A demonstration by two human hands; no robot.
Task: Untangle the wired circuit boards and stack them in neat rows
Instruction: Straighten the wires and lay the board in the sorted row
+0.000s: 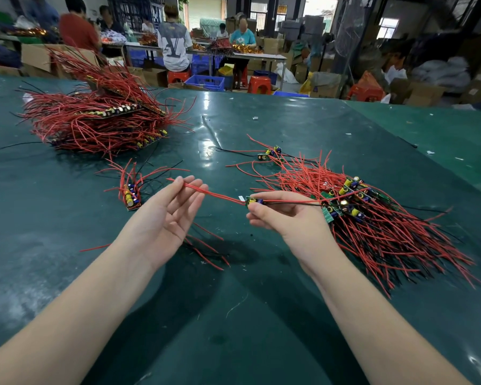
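My right hand (283, 215) pinches a small green circuit board (252, 201) with a yellow capacitor, held above the table. Its red wires (220, 195) run left to my left hand (172, 212), whose palm faces up with the fingers nearly straight, the wire ends lying across the fingertips. A tangled heap of boards with red and black wires (367, 215) lies to the right of my right hand. A short row of boards (131, 197) lies left of my left hand. A big stacked pile (95, 120) sits at the far left.
Two loose boards (270, 153) lie beyond the heap. Stray red wires (206, 248) lie on the green table (233, 315) under my hands. People work at tables at the back, among blue crates and orange stools.
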